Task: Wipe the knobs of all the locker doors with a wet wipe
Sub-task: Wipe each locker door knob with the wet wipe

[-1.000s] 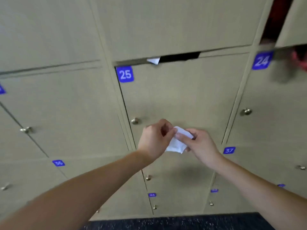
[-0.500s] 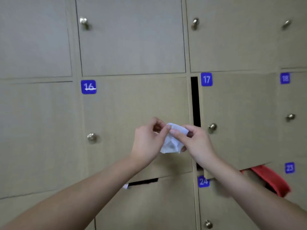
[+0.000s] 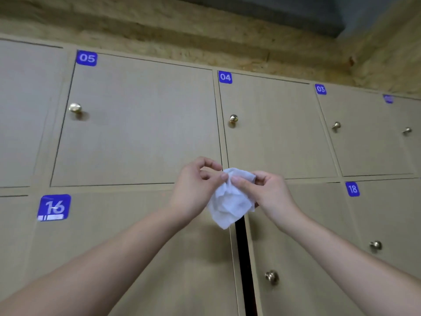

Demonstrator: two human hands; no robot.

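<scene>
Up high on my left I see the door marked 05 (image 3: 136, 119) with its brass knob (image 3: 75, 108). Next, my left hand (image 3: 196, 190) pinches the top edge of the crumpled white wet wipe (image 3: 230, 201), fingers curled; my right hand (image 3: 271, 192) pinches the same edge just beside it. Above them sits the knob of door 04 (image 3: 233, 119), apart from the wipe. Below, a dark gap (image 3: 241, 258) shows between two doors.

Matt beige wood-grain laminate locker doors (image 3: 141, 124); glossy round brass-coloured metal knobs (image 3: 233, 118); soft crumpled white cloth-like wet wipe (image 3: 231, 201); glossy blue number stickers (image 3: 54, 207).
</scene>
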